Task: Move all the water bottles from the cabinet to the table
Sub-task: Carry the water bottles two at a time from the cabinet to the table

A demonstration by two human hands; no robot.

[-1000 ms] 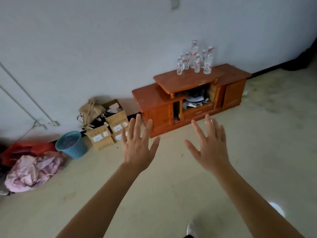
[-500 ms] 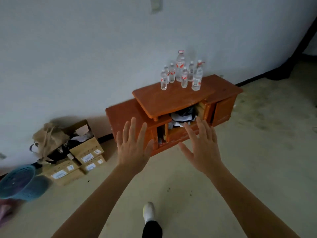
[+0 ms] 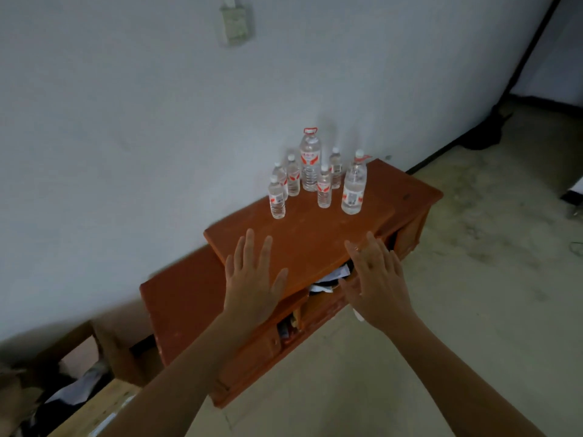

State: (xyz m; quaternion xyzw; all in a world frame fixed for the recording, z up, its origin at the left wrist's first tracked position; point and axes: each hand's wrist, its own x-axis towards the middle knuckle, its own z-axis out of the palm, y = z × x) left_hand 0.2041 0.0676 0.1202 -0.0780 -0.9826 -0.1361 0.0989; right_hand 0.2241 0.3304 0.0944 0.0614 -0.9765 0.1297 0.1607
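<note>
Several clear water bottles with red-and-white labels stand in a cluster at the back of a low orange-brown wooden cabinet [image 3: 315, 241], against the white wall. The tallest bottle [image 3: 309, 160] has a red carry handle; a wide bottle [image 3: 354, 184] stands at the right front, a small one [image 3: 277, 198] at the left front and another small one [image 3: 324, 188] in the middle. My left hand [image 3: 252, 282] and my right hand [image 3: 375, 279] are both stretched out, palms down and fingers spread, over the cabinet's front edge, short of the bottles. Neither hand holds anything.
Papers and dark items fill the cabinet's open shelf [image 3: 328, 279]. Open cardboard boxes [image 3: 91, 389] sit on the floor at lower left. A wall socket [image 3: 235, 22] is high on the wall. Bare concrete floor [image 3: 473, 279] stretches to the right, with a dark object [image 3: 487, 134] in the far corner.
The view has closed in on the cabinet, which now fills the middle. Both open hands have gone from in front of the cabinet to over its top edge; the blue basket has left the view.
</note>
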